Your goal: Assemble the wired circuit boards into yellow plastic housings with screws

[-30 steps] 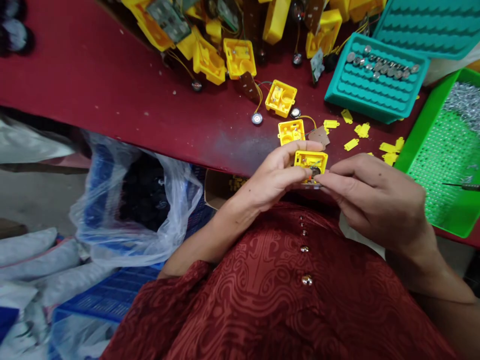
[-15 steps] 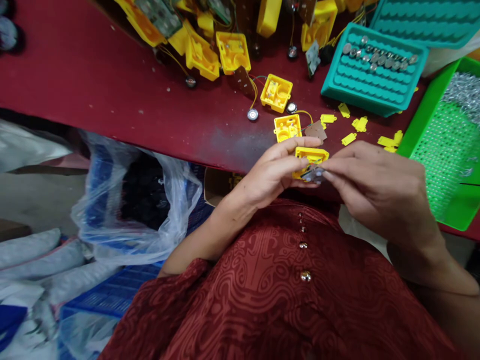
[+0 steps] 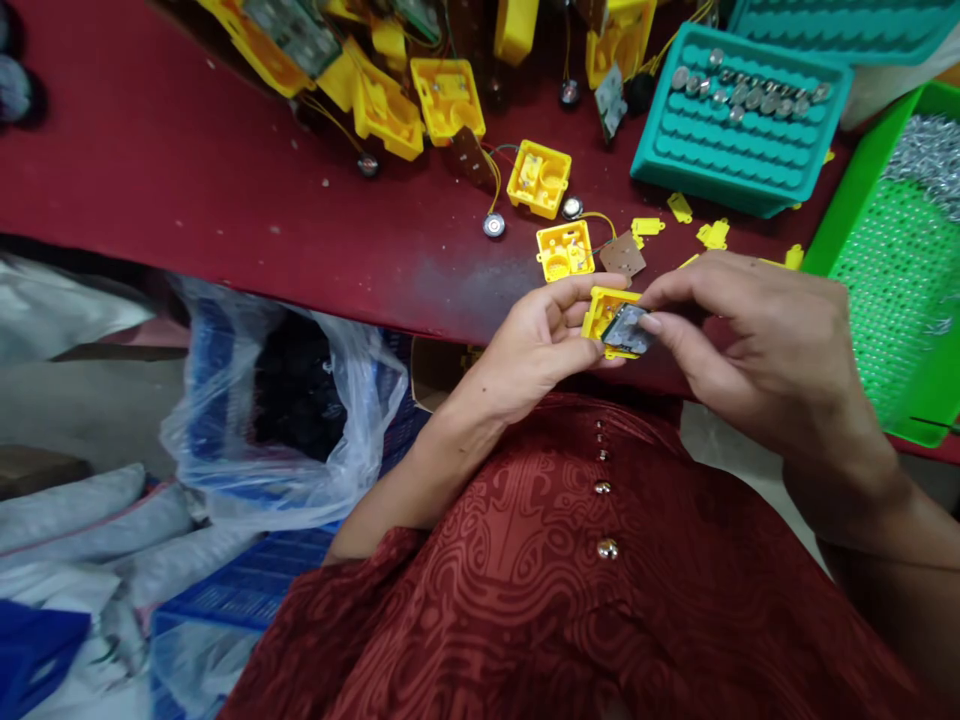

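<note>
My left hand (image 3: 551,330) is closed around a small yellow plastic case (image 3: 594,316), held over the table's front edge with its open side up. Between the thumb and fingers of my right hand (image 3: 739,350) is a small circuit board (image 3: 627,330), tilted over the case and covering part of its inside. Just beyond my left fingers lies another yellow case (image 3: 566,250), with a brown board (image 3: 623,257) beside it. Farther back sits a similar open case (image 3: 538,178), near a small round speaker (image 3: 493,225) on yellow wires.
On the dark red table (image 3: 247,190), a teal tray (image 3: 739,190) carries several button cells. Small yellow plates (image 3: 648,226) lie before it. A green basket (image 3: 832,235) with metal screws stands at right. More yellow cases (image 3: 448,98) crowd the back. Below left is a plastic-lined blue crate (image 3: 202,400).
The case in my left hand has turned, and my left thumb has moved down to its near edge. The board in my right hand now shows its face, tilted over the case.
</note>
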`<state>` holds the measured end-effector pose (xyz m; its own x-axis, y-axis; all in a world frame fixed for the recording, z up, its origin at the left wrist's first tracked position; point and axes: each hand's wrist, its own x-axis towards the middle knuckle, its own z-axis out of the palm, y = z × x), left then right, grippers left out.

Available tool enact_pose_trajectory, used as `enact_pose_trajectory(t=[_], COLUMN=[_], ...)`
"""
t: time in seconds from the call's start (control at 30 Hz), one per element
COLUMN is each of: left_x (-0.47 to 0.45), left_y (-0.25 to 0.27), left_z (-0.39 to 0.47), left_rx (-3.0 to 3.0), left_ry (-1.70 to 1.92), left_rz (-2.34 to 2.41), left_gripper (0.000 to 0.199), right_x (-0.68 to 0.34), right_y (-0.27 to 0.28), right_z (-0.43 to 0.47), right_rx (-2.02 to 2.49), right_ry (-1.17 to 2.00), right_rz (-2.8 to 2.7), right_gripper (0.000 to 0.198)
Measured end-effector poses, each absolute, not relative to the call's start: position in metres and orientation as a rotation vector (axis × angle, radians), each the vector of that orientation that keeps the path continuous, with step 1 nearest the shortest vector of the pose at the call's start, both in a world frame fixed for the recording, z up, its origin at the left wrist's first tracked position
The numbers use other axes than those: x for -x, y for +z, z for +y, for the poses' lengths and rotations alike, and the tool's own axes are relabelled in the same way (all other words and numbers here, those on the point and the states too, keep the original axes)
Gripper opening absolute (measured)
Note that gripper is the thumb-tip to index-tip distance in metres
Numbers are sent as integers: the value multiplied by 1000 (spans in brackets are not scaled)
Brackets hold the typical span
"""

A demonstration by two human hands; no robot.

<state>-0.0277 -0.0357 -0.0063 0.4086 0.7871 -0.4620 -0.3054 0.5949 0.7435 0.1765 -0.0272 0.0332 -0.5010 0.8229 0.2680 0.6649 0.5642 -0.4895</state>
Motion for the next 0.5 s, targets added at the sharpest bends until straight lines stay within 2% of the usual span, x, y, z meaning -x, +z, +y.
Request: enact_pose_trajectory(t=[0.27,0.5], left_x=[26,23], left_y=[-5,-6], left_z=[-35,-34], left_rx=[-631,-650], left_ry=[810,809], left_rz=[906,894], left_gripper=[55,56], right_x=[-172,-172], right_y=[30,31], right_z=[-35,-35], right_rx=[1287,1219], right_ry=[463,406], right_rz=[-2111,-2190], right_gripper=[5,6])
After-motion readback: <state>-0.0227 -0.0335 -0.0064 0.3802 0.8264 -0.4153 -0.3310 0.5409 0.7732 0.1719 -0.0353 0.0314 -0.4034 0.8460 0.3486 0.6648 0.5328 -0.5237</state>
